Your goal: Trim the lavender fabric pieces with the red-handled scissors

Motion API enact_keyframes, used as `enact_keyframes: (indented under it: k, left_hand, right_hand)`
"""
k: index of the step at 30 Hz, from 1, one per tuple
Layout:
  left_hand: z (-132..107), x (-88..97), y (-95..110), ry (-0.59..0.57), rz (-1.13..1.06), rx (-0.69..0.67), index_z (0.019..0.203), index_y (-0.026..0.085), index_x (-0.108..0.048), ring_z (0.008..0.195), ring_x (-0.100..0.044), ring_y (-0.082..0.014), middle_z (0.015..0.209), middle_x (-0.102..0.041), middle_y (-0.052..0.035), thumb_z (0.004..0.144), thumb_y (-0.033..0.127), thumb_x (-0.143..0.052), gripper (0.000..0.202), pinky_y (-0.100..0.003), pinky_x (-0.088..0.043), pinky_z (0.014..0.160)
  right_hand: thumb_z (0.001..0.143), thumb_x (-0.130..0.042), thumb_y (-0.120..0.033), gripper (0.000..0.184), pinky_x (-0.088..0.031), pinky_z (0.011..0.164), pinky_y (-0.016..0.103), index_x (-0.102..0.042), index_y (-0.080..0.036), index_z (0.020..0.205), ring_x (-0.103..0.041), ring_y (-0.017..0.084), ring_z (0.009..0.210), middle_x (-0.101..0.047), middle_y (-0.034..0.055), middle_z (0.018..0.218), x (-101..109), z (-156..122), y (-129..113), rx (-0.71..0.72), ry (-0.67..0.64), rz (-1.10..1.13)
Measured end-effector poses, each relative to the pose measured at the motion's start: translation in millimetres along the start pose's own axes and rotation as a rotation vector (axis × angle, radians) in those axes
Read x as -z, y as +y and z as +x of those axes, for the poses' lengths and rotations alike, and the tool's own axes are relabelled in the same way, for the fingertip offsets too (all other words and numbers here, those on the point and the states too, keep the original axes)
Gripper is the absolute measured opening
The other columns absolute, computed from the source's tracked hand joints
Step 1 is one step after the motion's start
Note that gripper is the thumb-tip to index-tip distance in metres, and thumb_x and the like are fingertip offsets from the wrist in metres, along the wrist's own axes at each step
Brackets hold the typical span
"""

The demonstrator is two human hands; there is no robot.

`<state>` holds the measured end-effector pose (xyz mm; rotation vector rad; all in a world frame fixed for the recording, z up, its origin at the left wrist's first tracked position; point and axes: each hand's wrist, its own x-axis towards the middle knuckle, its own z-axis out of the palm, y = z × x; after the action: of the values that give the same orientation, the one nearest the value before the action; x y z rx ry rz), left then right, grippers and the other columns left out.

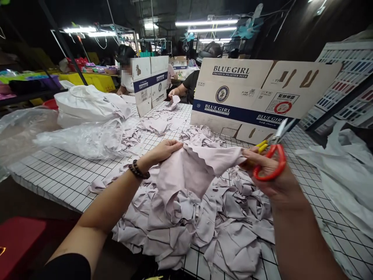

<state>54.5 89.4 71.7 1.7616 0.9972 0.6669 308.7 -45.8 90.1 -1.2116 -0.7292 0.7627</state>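
Note:
My left hand (166, 151), with a beaded bracelet at the wrist, pinches the top edge of a pale pinkish fabric piece (186, 171). The opposite corner of the piece is gripped by my right hand (266, 167), so the upper edge is stretched between both hands. Scissors (272, 161) with red handles hang on the fingers of my right hand, blades pointing up and away. Something yellow shows beside those fingers; I cannot tell what it is. Below the raised piece lies a heap of similar fabric pieces (171, 241), partly covered by it.
A tall beer carton (233, 89) stands beyond my hands, with a smaller pile of fabric (201, 136) before it. Another carton (151, 83) screens a person at the far side. Clear plastic bags (84, 136) lie left, a white bag (340, 167) right, on the grid-patterned table (58, 167).

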Motion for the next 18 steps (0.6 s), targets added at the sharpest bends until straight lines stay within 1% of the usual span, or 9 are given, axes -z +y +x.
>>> enact_keyframes:
  k: [1, 3, 5, 7, 9, 12, 15, 16, 18]
  left_hand:
    - [8.3, -5.3, -9.4, 0.041, 0.067, 0.012, 0.084, 0.013, -0.062, 0.075, -0.058, -0.0169, 0.08, -0.063, -0.0054, 0.083, 0.044, -0.059, 0.032, -0.026, -0.048, 0.067]
    - [18.1, -17.9, -27.8, 0.129, 0.13, 0.016, 0.093, 0.012, -0.062, 0.09, -0.059, -0.0206, 0.094, -0.064, -0.0101, 0.085, 0.034, -0.059, 0.024, -0.029, -0.048, 0.074]
    - [16.5, -32.7, -42.9, 0.167, 0.175, 0.023, 0.1, 0.013, -0.061, 0.097, -0.059, -0.022, 0.103, -0.063, -0.0125, 0.087, 0.031, -0.054, 0.023, -0.03, -0.047, 0.077]
    - [5.2, -48.3, -53.6, 0.1, 0.2, 0.051, 0.09, 0.013, -0.064, 0.084, -0.063, -0.0209, 0.091, -0.067, -0.0106, 0.088, 0.035, -0.053, 0.024, -0.029, -0.048, 0.069]
    - [-10.3, -63.0, -59.6, -0.027, 0.208, 0.09, 0.076, 0.014, -0.065, 0.062, -0.062, -0.0175, 0.07, -0.067, -0.0057, 0.087, 0.041, -0.052, 0.031, -0.026, -0.046, 0.057]
    - [-29.0, -79.0, -63.0, -0.15, 0.231, 0.131, 0.07, 0.014, -0.065, 0.044, -0.054, -0.0142, 0.05, -0.059, -0.0003, 0.087, 0.046, -0.049, 0.039, -0.025, -0.041, 0.047]
    - [-34.6, -85.7, -65.3, -0.191, 0.276, 0.128, 0.077, 0.014, -0.068, 0.044, -0.054, -0.0148, 0.049, -0.058, 0.0002, 0.088, 0.044, -0.046, 0.039, -0.025, -0.041, 0.047]
    - [-34.0, -86.2, -66.8, -0.198, 0.295, 0.115, 0.08, 0.014, -0.069, 0.048, -0.056, -0.0155, 0.054, -0.061, -0.001, 0.089, 0.041, -0.046, 0.036, -0.026, -0.043, 0.05]
    - [-30.5, -85.9, -70.8, -0.209, 0.339, 0.071, 0.088, 0.015, -0.07, 0.062, -0.062, -0.0172, 0.074, -0.067, -0.0054, 0.086, 0.033, -0.05, 0.027, -0.028, -0.048, 0.061]
  right_hand:
    - [0.048, -0.087, -0.029, 0.035, -0.054, 0.058, 0.031, -0.058, -0.019, 0.064, -0.062, 0.015, 0.06, -0.061, -0.0013, 0.066, 2.0, 6.4, 12.9, -0.038, 0.015, -0.044]
    - [0.043, -0.089, -0.028, 0.038, -0.053, 0.053, 0.029, -0.056, -0.019, 0.061, -0.064, 0.017, 0.06, -0.066, 0.0011, 0.071, 9.7, 13.5, 39.6, -0.113, 0.049, -0.138]
    - [0.042, -0.09, -0.029, 0.04, -0.049, 0.047, 0.027, -0.055, -0.019, 0.06, -0.064, 0.017, 0.057, -0.068, 0.0028, 0.071, 19.7, 9.4, 63.7, -0.19, 0.038, -0.23]
    - [0.045, -0.089, -0.032, 0.039, -0.044, 0.041, 0.025, -0.055, -0.019, 0.059, -0.062, 0.017, 0.051, -0.067, 0.0024, 0.063, 27.3, -5.3, 83.4, -0.279, -0.028, -0.312]
    - [0.049, -0.086, -0.036, 0.037, -0.04, 0.038, 0.024, -0.055, -0.02, 0.06, -0.058, 0.016, 0.044, -0.062, -0.0001, 0.053, 28.5, -25.5, 99.6, -0.361, -0.116, -0.386]
    - [0.05, -0.083, -0.037, 0.034, -0.04, 0.042, 0.027, -0.054, -0.021, 0.06, -0.053, 0.016, 0.043, -0.061, -0.0021, 0.051, 17.0, -52.5, 121.6, -0.419, -0.185, -0.508]
    - [0.052, -0.078, -0.031, 0.03, -0.04, 0.051, 0.029, -0.051, -0.023, 0.062, -0.056, 0.019, 0.056, -0.061, -0.0007, 0.06, -1.7, -67.0, 140.9, -0.381, -0.117, -0.675]
    - [0.054, -0.076, -0.03, 0.028, -0.038, 0.054, 0.03, -0.05, -0.024, 0.063, -0.056, 0.021, 0.061, -0.06, 0.0, 0.061, -7.3, -69.3, 145.6, -0.358, -0.083, -0.727]
    - [0.061, -0.069, -0.03, 0.023, -0.037, 0.059, 0.031, -0.047, -0.026, 0.063, -0.057, 0.023, 0.067, -0.058, 0.0016, 0.063, -15.6, -71.5, 150.7, -0.316, -0.032, -0.806]
